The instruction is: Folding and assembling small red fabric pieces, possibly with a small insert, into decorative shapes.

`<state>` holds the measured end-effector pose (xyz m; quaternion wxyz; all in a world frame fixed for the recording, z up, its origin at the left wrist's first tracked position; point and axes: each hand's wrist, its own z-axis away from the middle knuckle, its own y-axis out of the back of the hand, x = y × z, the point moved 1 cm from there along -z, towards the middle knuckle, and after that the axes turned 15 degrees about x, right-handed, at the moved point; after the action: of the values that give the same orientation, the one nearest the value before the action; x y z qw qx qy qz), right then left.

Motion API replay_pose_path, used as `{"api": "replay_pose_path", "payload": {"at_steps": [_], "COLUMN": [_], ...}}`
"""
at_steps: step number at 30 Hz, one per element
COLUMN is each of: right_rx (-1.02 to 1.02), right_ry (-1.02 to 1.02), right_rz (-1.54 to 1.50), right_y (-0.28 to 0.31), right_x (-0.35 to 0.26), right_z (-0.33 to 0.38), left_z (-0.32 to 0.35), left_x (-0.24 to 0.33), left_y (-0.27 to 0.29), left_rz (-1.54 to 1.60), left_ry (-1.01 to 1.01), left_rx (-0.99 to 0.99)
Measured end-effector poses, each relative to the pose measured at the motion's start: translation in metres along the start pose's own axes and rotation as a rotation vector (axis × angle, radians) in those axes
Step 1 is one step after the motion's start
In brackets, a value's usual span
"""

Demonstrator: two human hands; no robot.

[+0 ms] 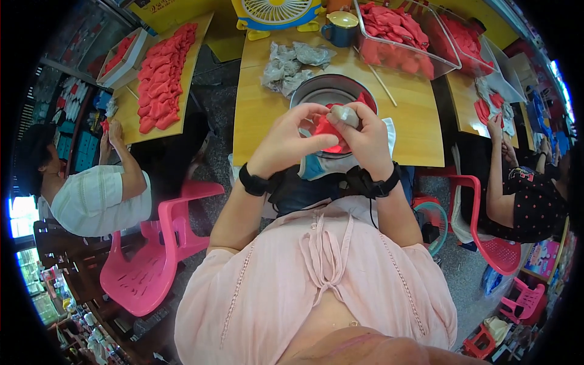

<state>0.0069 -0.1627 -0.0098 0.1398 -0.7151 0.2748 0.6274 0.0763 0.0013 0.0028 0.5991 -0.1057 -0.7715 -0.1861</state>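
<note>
Above a round metal pan (304, 92) at the table's near edge, both my hands are raised close together. My left hand (298, 132) has its fingers and thumb curved around a small red cloth piece (327, 129). In my right hand (370, 137), the thumb and fingers close on a smooth, rounded grey lump (345, 115), which touches the red piece. Whether the lump is partly inside the cloth I cannot tell. More red material shows inside the pan behind my fingers. A white and blue cloth (313, 167) lies below my hands.
Crumpled clear bags (295, 64) with greyish contents lie beyond the pan. A thin stick (383, 86) rests to its right. Farther back stand a yellow and blue fan (280, 15), a lidded mug (339, 29) and a clear bin (447, 67) of red pieces. Seated people work on both sides.
</note>
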Motion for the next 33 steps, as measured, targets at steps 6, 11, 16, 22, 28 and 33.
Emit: {"api": "replay_pose_path", "payload": {"at_steps": [6,11,16,22,28,33], "right_rx": [-0.188,-0.303,-0.370,-0.384,-0.136,-0.172], "right_ry": [-0.265,-0.133,-0.041,0.080,-0.081,-0.132], "right_rz": [-0.431,-0.336,-0.296,-0.307,-0.287,-0.314], "right_y": [0.007,0.013,0.019,0.014,0.005,0.005], "right_x": [-0.006,0.005,-0.002,-0.001,-0.003,-0.003], "right_z": [0.000,-0.001,-0.001,0.002,0.006,0.010], "left_z": [0.002,0.003,0.006,0.005,0.007,0.008], "left_x": [-0.012,-0.004,0.008,0.010,0.001,-0.015], "left_y": [0.003,0.004,0.001,-0.001,-0.008,-0.015], "left_rz": [0.008,-0.175,-0.167,-0.067,0.027,0.179], "left_ry": [0.047,-0.168,-0.313,-0.344,-0.207,-0.021], "left_rx": [0.031,0.094,0.147,0.146,0.128,0.260]}}
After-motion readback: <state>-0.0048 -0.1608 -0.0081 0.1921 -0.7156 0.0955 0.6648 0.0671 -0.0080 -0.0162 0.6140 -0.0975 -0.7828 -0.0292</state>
